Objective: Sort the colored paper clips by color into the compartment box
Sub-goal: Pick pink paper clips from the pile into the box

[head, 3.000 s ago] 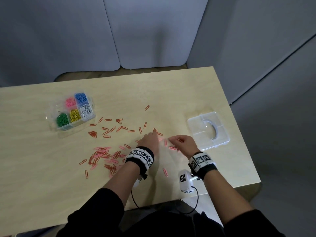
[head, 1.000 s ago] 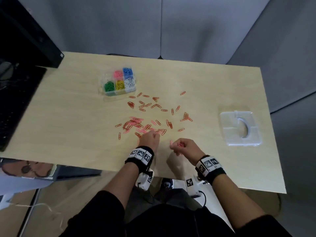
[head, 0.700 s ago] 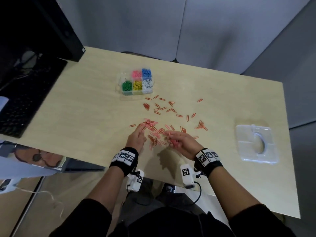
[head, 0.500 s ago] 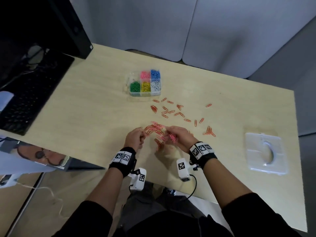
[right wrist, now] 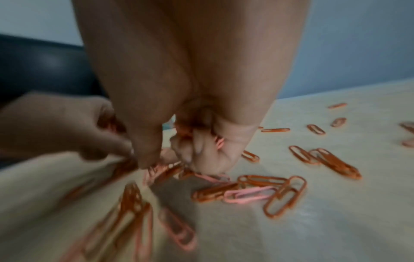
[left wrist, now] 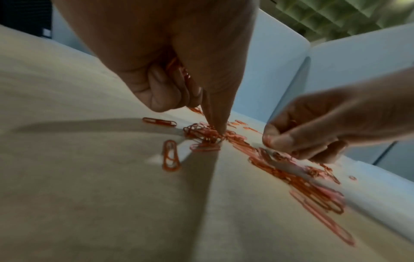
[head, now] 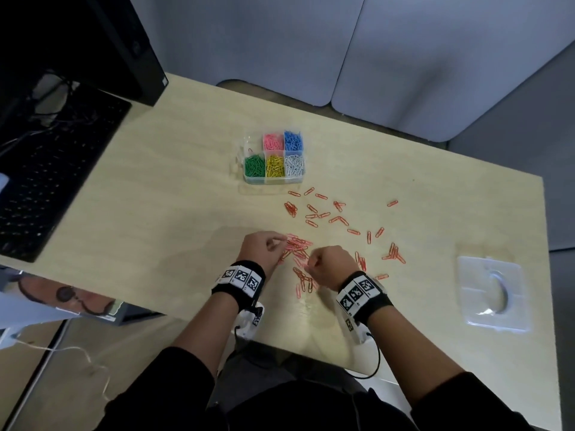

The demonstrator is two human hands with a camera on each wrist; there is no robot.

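Orange and pink paper clips (head: 337, 217) lie scattered over the wooden table, densest between my two hands. My left hand (head: 264, 245) has orange clips (left wrist: 179, 68) gathered in its curled fingers and its fingertips touch the tangled heap (left wrist: 202, 134). My right hand (head: 326, 264) is fisted round a bunch of clips (right wrist: 218, 141), fingertips down on the pile (right wrist: 163, 168). The clear compartment box (head: 272, 181) stands beyond the clips, with pink, blue, green, yellow and white clips in separate compartments and one corner compartment nearly bare.
The box's clear lid (head: 493, 293) lies at the table's right edge. A black keyboard (head: 46, 169) and a dark monitor (head: 77, 35) sit at the far left. Grey partition panels (head: 311, 42) stand behind the table.
Both hands have drawn together over the dense heap near the front edge, the right hand moving left with its clips. The head view has swung, bringing the keyboard into sight.
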